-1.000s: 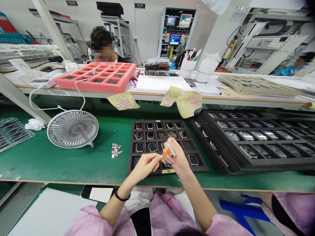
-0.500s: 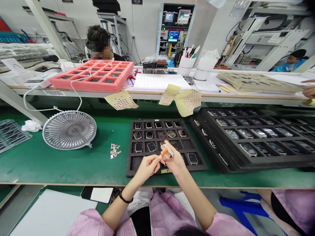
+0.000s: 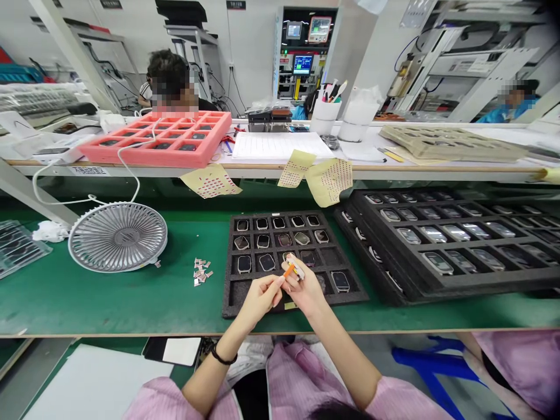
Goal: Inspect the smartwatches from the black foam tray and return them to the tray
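Observation:
Both of my hands meet above the front part of a black foam tray (image 3: 228,268) that holds several watch cases. My left hand (image 3: 261,298) is closed in a pinch on a small orange strip (image 3: 289,270). Curled fingers of my right hand (image 3: 307,290) wrap round a small white and metallic piece (image 3: 298,269), which looks like a watch case, and the orange strip touches it. My fingers partly hide the piece. Left of the tray, several small silvery-pink pieces (image 3: 201,272) lie loose on the green mat (image 3: 131,297).
A round grey fan (image 3: 118,237) stands at the left. Stacked black trays (image 3: 420,256) of watches fill the right. Above runs a shelf edge (image 3: 254,171) with a pink tray (image 3: 161,153), papers and a pen cup (image 3: 325,116). A person (image 3: 170,76) sits behind.
The whole view has shifted slightly. My hands stay together over the tray with the same grip, the orange strip tilted a little differently. A co-worker's hand at the far right edge is gone from view.

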